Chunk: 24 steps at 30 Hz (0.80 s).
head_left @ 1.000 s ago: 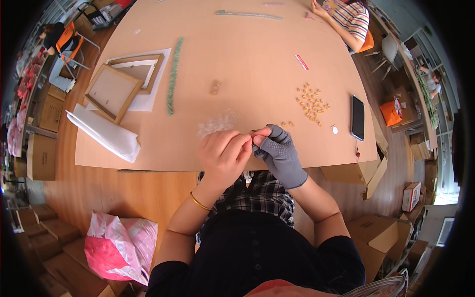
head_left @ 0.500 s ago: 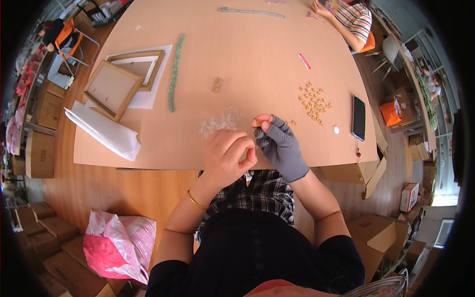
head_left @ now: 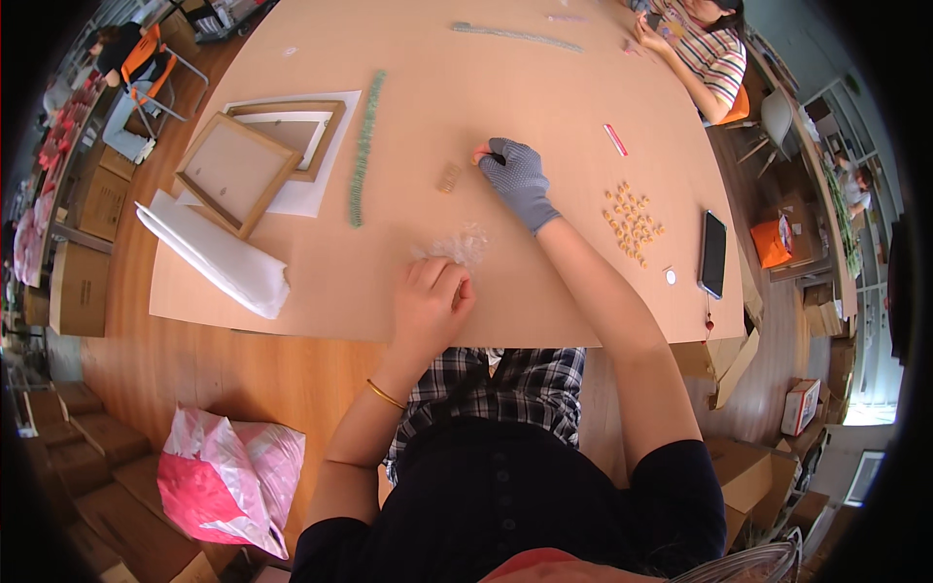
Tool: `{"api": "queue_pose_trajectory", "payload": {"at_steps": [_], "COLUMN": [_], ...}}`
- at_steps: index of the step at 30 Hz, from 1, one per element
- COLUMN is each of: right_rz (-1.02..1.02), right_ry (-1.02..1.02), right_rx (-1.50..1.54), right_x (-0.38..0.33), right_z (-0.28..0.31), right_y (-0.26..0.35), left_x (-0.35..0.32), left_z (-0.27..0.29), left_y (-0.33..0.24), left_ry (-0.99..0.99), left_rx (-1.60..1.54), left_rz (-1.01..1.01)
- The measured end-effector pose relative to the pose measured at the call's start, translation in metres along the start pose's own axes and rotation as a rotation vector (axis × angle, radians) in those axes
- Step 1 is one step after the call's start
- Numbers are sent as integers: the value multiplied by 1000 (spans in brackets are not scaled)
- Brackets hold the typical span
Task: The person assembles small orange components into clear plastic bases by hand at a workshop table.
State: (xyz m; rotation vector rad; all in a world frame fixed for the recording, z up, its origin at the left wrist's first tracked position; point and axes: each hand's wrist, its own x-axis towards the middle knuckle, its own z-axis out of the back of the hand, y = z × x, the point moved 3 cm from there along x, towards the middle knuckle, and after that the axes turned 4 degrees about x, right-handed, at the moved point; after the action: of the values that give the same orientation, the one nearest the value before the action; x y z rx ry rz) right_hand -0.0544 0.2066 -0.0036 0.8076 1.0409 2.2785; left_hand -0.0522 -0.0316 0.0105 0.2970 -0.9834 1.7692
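My right hand (head_left: 517, 177), in a grey glove that leaves the fingertips bare, is stretched out over the middle of the table. Its fingers are closed; what they hold, if anything, is hidden. Just left of it lies a small block of yellow-brown pieces (head_left: 448, 178) in rows. My bare left hand (head_left: 434, 296), with a gold bangle at the wrist, rests near the front edge with curled fingers. Whatever is inside them cannot be made out. Touching or close beyond its knuckles is a loose heap of small clear plastic pieces (head_left: 464, 245). Loose yellow-brown pieces (head_left: 632, 223) are scattered right of my right forearm.
A phone (head_left: 712, 255) lies by the right edge, near a white disc (head_left: 670, 277) and a red-and-white strip (head_left: 614, 140). Wooden frames (head_left: 233, 170), a white folded sheet (head_left: 209, 257) and a green strip (head_left: 365, 151) lie left. Another person (head_left: 695, 58) sits far right.
My right hand has moved forward and left from beside my left hand to the small block of pieces. My left hand has drawn slightly back. The view has shifted a little.
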Motion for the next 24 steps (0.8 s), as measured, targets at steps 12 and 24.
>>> {"api": "queue_pose_trajectory", "payload": {"at_steps": [12,24], "right_rz": [35,-124], "right_ry": [107,3], "right_rx": [9,-490], "right_x": [-3,-34], "right_z": [-2,168], "right_y": [5,-52], "left_x": [-2,-1], "left_z": [-1,0], "left_y": [1,6], "left_ry": [10,-31], "left_rx": [-59,15], "left_rz": [16,110]}}
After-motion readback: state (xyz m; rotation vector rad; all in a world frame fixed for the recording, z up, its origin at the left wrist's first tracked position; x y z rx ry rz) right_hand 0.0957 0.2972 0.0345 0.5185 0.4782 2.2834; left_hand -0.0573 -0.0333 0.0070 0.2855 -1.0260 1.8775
